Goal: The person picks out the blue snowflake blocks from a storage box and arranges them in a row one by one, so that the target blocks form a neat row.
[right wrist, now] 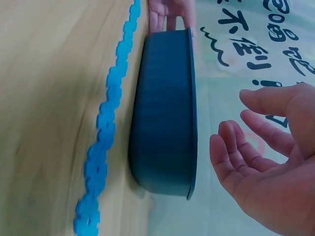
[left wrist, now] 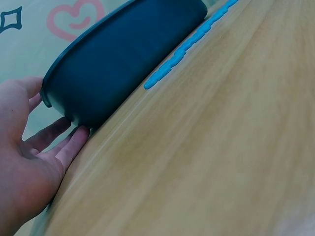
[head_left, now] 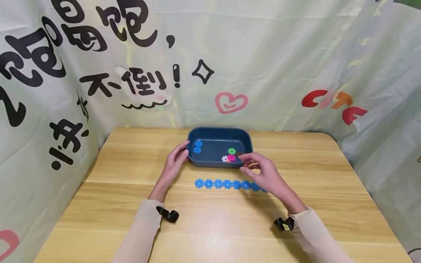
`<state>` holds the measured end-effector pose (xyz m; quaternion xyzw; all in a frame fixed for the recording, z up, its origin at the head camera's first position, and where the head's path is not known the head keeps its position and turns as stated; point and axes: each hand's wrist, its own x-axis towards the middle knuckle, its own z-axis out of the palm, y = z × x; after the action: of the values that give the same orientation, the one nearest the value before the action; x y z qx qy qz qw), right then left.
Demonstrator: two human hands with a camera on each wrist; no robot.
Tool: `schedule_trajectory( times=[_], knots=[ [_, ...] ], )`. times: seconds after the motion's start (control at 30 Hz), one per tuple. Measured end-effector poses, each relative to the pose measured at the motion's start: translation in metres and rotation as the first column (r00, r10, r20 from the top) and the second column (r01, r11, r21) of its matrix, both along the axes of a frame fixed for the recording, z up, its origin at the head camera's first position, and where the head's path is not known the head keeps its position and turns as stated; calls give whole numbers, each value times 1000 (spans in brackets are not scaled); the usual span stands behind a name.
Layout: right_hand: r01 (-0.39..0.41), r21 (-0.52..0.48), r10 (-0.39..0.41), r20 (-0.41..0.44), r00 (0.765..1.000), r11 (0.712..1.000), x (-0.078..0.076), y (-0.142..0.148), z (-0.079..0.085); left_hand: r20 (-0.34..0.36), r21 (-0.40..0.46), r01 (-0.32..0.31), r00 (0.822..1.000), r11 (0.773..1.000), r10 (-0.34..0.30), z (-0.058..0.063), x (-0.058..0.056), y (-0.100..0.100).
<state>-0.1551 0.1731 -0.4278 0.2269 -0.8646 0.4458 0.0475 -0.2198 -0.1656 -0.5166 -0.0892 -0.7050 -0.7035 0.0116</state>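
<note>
1. A row of flat blue snowflake-shaped plastic pieces [head_left: 230, 184] is laid out on the light wooden desk [head_left: 131, 219], just in front of the dark blue rounded plastic tray [head_left: 197, 162]. Seven or so pieces look linked edge to edge, so a good chunk of the chain can be judged as done already.

2. Inside the tray, a few pieces are left: two blue ones [head_left: 197, 146] near its left wall, plus a green one [head_left: 231, 151], a pink one [head_left: 231, 157] and a white one [head_left: 225, 159] clustered toward its front right corner. So roughly five pieces seem to be waiting, though only two of them match the colour of the chain.

3. The left hand [head_left: 175, 160] is pressed against the tray's left end, fingers fairly straight and touching the wall; nothing is gripped by it. The wrist view backs that up, with fingertips [left wrist: 74, 140] tucked at the tray's base.

4. The right hand [head_left: 260, 170] is held over the tray's front right corner, fingers loosely curved and apart. Nothing is seen held in it; the right wrist view shows an empty palm [right wrist: 266, 182] beside the tray rim.

5. Judgement call: a next piece hasn't been picked up yet, and the clustered pieces are nearest that hand.
</note>
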Motion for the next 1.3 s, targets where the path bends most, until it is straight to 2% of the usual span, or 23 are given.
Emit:
schedule_trajectory(
  times=[0.23, 0.43, 0.8, 1.0, 1.3],
  knots=[
    [-23, -58, 23, -1, 1000, 998, -7, -14, -3, -1, 1, 12, 1000, 1000, -12, -2, 3, 3],
    [-27, -65, 26, -7, 1000, 997, -16, -29, -5, -1, -1, 9, 1000, 1000, -9, -1, 3, 4],
    [-30, -88, 35, 57, 998, 996, -36, -59, -10, 15, -4, 0, 1000, 1000, 0, 0, 5, 2],
    [-27, -112, 34, 62, 998, 993, -47, -73, -13, 17, -10, 4, 1000, 1000, -4, 0, 4, 1],
    [-21, -60, 28, 124, 992, 998, -70, -90, -17, 4, -24, 5, 1000, 1000, -5, 1, 3, -1]
  ],
)
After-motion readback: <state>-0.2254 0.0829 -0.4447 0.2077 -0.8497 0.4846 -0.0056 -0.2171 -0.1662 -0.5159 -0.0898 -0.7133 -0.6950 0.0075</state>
